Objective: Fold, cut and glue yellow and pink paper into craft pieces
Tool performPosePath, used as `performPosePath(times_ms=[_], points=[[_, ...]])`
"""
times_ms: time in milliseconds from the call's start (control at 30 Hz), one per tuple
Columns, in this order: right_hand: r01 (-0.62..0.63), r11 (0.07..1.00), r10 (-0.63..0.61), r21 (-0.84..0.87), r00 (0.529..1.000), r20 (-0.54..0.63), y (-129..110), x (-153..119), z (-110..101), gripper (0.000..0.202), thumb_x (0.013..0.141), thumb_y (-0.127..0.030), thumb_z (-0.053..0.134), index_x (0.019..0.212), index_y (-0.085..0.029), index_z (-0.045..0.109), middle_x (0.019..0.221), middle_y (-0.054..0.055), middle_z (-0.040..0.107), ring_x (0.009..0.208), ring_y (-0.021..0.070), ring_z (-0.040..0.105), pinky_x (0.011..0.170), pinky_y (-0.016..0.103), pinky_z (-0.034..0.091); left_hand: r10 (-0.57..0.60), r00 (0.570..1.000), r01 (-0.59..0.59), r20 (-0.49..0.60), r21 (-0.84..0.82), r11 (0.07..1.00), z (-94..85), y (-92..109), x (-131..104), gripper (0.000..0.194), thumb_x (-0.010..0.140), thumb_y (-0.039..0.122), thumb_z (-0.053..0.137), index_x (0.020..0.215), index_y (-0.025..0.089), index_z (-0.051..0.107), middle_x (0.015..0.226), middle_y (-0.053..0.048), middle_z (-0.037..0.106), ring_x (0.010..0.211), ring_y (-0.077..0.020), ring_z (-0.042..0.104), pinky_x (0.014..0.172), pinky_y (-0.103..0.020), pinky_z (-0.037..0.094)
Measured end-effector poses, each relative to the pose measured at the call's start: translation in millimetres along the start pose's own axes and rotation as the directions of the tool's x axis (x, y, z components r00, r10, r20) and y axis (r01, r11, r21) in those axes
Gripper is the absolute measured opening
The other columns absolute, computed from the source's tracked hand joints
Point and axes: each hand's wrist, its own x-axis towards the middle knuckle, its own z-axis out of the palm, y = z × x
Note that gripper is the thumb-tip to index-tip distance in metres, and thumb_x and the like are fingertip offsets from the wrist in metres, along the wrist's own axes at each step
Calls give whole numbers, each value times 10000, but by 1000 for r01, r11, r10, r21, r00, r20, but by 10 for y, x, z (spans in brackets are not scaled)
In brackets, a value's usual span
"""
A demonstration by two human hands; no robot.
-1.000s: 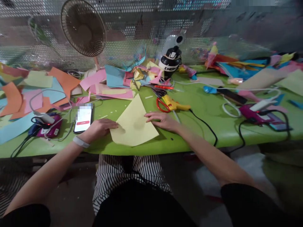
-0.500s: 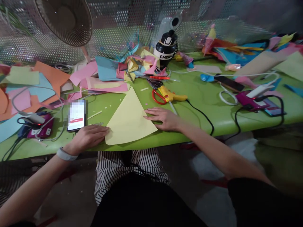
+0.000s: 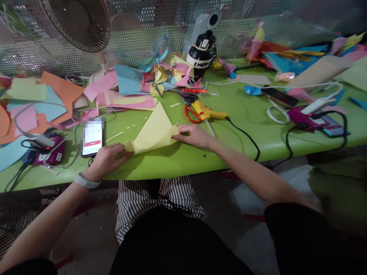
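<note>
A yellow paper sheet (image 3: 155, 131) lies on the green table (image 3: 160, 164), its point facing away from me and its near edge curled up. My left hand (image 3: 111, 158) pinches the paper's left corner. At the right corner, my right hand (image 3: 192, 136) grips the lifted edge between thumb and fingers. Just beyond my right hand lie a yellow glue gun (image 3: 210, 113) and red-handled scissors (image 3: 191, 114). A lit phone (image 3: 93, 137) is by my left hand.
Colored paper sheets (image 3: 63, 89) cover the left side. A fan (image 3: 77, 23) and a black bottle (image 3: 202, 53) stand at the back. Purple power strips (image 3: 51, 151) with cables lie left and right. Paper scraps (image 3: 166, 76) are piled at the back middle.
The paper's near edge has come up and curled away from me, and its corners are now pinched. Both hands have moved slightly away from my body.
</note>
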Motion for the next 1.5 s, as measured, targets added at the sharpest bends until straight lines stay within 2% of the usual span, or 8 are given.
performPosePath(times_ms=[133,500,667,767,833,1000,1133,1500], points=[[-193,975,179,-107,976,-127,-59,96,74,429,901,-528,547,616,-212,490,670,-1,525,643,154,474,641,312,381,-195,981,194,-6,-75,978,33,22,58,345,917,437,588,693,175,585,627,9,582,548,-103,501,489,-243,347],[-428,790,413,-438,901,-135,-159,279,128,351,928,-510,551,758,-205,589,699,28,621,604,162,487,536,287,248,-351,936,351,13,-4,937,115,52,177,319,880,382,593,660,205,445,577,38,476,518,-108,425,502,-262,300],[-459,767,420,-448,888,-190,-147,292,166,347,923,-530,565,816,-205,624,746,35,672,637,172,545,532,283,262,-414,910,413,30,50,910,135,51,173,318,868,361,636,1105,161,566,740,-15,655,627,-163,590,566,-284,424],[-459,771,404,-441,889,-217,-142,279,194,341,926,-529,567,851,-203,633,768,31,688,648,169,563,541,279,283,-325,942,337,-91,250,908,151,143,158,587,892,355,624,1400,146,417,952,-97,710,841,-245,667,737,-375,511],[-452,778,400,-436,892,-212,-136,279,199,342,921,-531,575,848,-203,635,772,27,691,652,164,570,547,276,293,-125,980,177,-153,399,900,189,241,163,570,942,306,557,1466,183,372,1251,-155,648,1158,-307,608,985,-488,452],[-433,787,380,-439,902,-207,-113,295,197,314,930,-498,576,841,-203,636,763,20,695,646,155,578,551,272,297,278,951,-310,139,393,865,423,434,236,701,991,442,475,1575,197,172,1594,-129,341,1494,-289,259,1223,-497,170],[-428,790,375,-439,904,-206,-119,320,195,281,936,-460,580,846,-201,641,768,25,697,636,155,571,557,274,300,242,947,-303,210,342,889,575,424,262,869,950,660,389,1594,173,69,1622,-143,272,1509,-300,213,1239,-500,91],[-368,921,366,-128,930,-38,-94,322,-53,340,871,-489,631,734,-178,606,737,11,653,642,133,521,598,271,332,175,961,-232,216,274,934,594,354,244,857,955,663,364,1599,244,-15,1654,-104,183,1520,-298,172,1240,-479,85]])
